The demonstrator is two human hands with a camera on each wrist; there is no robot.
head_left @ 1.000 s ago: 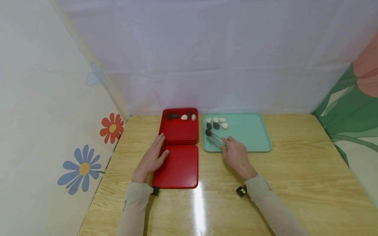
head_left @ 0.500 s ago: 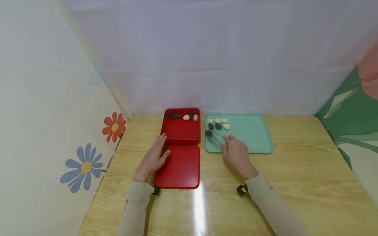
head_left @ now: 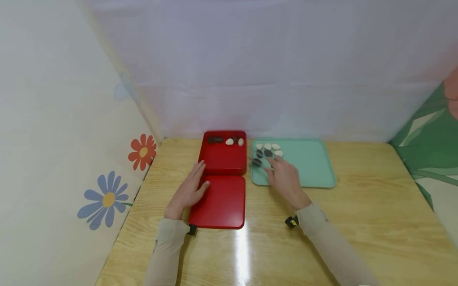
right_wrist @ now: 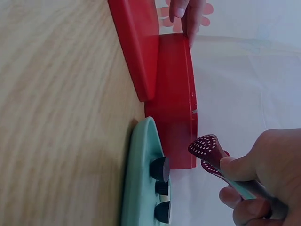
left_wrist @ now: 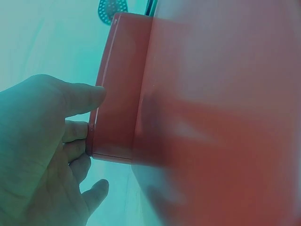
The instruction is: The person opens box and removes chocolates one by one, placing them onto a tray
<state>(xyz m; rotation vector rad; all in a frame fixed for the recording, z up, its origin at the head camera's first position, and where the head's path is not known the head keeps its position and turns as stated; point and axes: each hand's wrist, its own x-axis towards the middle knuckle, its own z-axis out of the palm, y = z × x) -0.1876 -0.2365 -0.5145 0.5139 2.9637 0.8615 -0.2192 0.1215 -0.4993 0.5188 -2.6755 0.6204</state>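
My left hand (head_left: pixel 189 190) rests with straightened fingers against the left side of the red box (head_left: pixel 222 161); in the left wrist view its thumb touches the rim. My right hand (head_left: pixel 285 180) grips tongs (right_wrist: pixel 214 153) with perforated heads, raised over the left end of the mint-green tray (head_left: pixel 309 167). The heads stand slightly apart; whether anything lies between them I cannot tell. On the tray are dark pieces (head_left: pixel 268 153) and several white pieces (head_left: pixel 275 146). One dark piece (head_left: pixel 257 162) lies nearest the tongs in the head view.
Inside the box, along its back, lie white pieces (head_left: pixel 229 142) and dark pieces (head_left: pixel 216 140). A flat red lid-like panel (head_left: pixel 218 204) lies in front of the box. A pale cloth wall (head_left: pixel 229 79) rises behind the wooden table (head_left: pixel 322 230).
My right hand has lifted slightly, raising the tongs and bringing their tips toward the box. The head view has shifted a little. My left hand keeps its place on the box.
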